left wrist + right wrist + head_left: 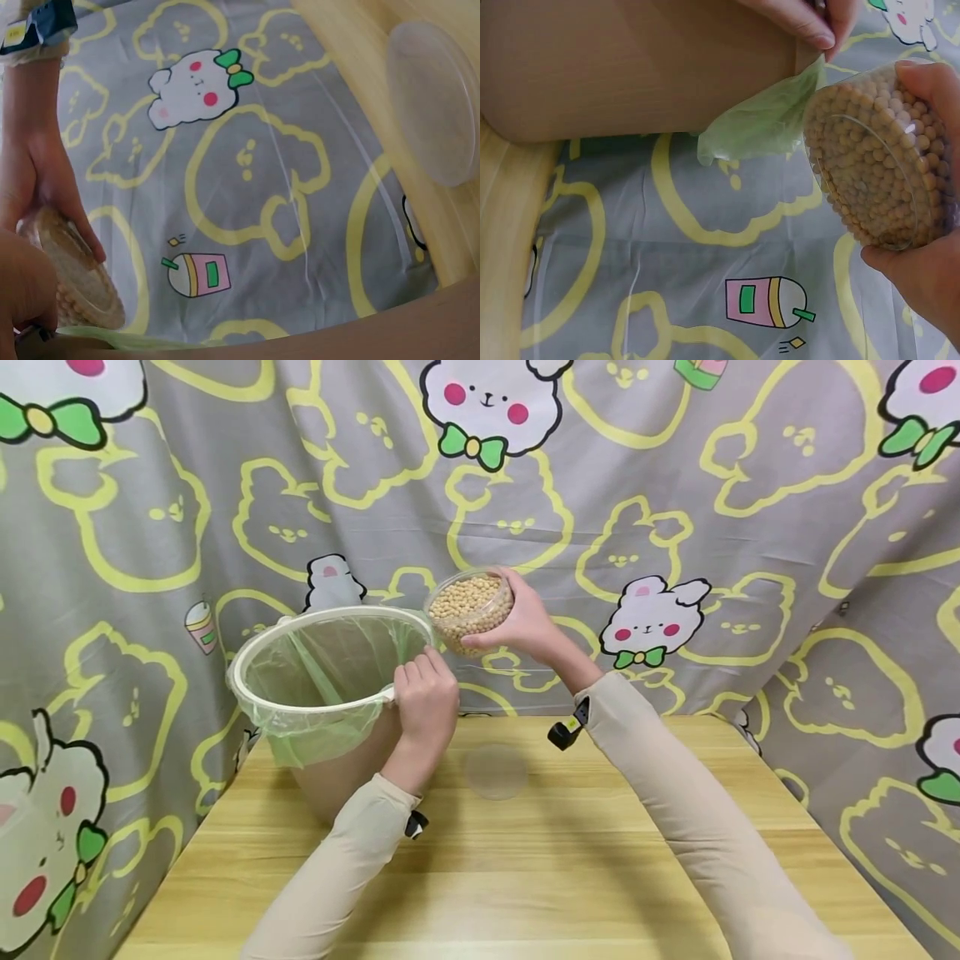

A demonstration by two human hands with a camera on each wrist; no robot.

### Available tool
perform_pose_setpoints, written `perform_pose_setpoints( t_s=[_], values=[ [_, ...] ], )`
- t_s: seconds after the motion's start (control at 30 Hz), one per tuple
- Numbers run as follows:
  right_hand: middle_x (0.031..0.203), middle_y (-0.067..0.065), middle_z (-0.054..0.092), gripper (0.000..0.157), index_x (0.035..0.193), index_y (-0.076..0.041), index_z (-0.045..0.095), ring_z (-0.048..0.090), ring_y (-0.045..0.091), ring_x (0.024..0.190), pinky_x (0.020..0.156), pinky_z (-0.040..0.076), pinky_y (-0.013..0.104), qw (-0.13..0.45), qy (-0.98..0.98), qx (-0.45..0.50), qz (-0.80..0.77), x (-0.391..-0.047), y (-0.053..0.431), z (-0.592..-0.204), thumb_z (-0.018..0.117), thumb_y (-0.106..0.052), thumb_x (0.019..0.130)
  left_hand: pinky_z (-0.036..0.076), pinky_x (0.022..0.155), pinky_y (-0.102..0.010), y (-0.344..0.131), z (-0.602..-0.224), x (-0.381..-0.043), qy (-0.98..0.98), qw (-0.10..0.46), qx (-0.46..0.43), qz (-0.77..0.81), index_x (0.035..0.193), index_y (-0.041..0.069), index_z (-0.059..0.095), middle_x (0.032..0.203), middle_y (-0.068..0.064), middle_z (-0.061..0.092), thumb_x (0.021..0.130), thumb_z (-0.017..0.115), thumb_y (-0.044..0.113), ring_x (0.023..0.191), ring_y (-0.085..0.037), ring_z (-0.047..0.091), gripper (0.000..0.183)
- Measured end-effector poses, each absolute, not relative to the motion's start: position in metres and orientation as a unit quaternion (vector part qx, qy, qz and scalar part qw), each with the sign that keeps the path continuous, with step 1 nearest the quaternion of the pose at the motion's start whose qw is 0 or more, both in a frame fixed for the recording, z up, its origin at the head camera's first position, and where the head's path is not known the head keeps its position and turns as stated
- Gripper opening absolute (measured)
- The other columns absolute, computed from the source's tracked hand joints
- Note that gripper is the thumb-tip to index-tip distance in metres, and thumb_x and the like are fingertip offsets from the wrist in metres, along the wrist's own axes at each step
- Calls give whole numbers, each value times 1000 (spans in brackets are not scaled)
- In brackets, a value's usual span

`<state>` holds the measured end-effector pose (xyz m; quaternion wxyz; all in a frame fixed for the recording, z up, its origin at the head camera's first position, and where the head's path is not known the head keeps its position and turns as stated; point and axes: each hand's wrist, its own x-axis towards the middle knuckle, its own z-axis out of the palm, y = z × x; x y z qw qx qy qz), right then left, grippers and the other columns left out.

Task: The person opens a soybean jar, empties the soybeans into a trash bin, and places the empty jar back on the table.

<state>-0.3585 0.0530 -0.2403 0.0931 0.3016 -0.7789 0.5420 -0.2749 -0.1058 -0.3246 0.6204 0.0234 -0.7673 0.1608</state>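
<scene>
My right hand (525, 620) grips a clear round tub (491, 610) full of pale dried soybeans (467, 597), raised and tilted toward the bin, right by its rim. In the right wrist view, the beans show through the tub's base (870, 180). My left hand (427, 697) holds the near right side of the white bin rim (330, 706), fingers curled over it. The brown trash bin (345, 777) leans on the table, lined with a thin green bag (322, 739) folded over the rim. No beans show inside the bag.
A translucent round lid (497, 771) lies on the wooden table (540, 877), right of the bin. Behind and at both sides hangs a grey curtain (525, 543) with cartoon bears. Dark straps (567, 727) sit at both wrists.
</scene>
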Motion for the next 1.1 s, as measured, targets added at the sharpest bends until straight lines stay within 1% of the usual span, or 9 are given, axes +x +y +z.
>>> perform_pose_setpoints(
  t_s=[0.07,0.17,0.4,0.63,0.77,1.1],
  values=[
    [140,6,53,107,149,-16,43,56,22,124,104,50,41,105,-789,307,522,-361,48,-238,99,-23,58,45,63,-34,-107,-325,-275,-769,620,17,156,101,-6,76,71,-11,66,94,60,7,59,-24,58,22],
    [137,7,55,110,149,-13,42,57,22,122,104,50,40,117,-797,309,506,-364,43,-235,100,-23,56,45,63,-34,-108,-325,-274,-769,620,10,158,101,-6,75,72,-11,66,94,60,7,59,-24,58,22],
    [139,10,54,117,150,-6,38,56,23,123,106,49,38,138,-807,333,468,-373,34,-229,100,-19,52,45,63,-34,-109,-325,-274,-766,624,1,155,101,-7,75,71,-12,64,91,61,7,58,-24,57,22],
    [137,10,53,114,147,-4,41,55,23,121,104,49,39,143,-812,359,438,-377,27,-221,99,-18,51,45,63,-34,-109,-325,-274,-765,625,6,156,100,-6,75,70,-11,64,91,61,7,58,-24,57,21],
    [136,12,53,114,148,-1,40,55,24,120,104,49,39,143,-817,369,419,-379,25,-216,98,-16,51,46,64,-34,-108,-325,-274,-762,628,10,160,99,-5,75,70,-11,64,92,62,7,57,-23,57,19],
    [136,14,53,116,150,-1,38,53,26,123,106,48,40,148,-835,378,372,-378,22,-209,97,-18,52,45,64,-34,-108,-325,-274,-764,625,12,158,100,-6,75,70,-11,64,93,61,8,58,-23,57,21]
  ],
)
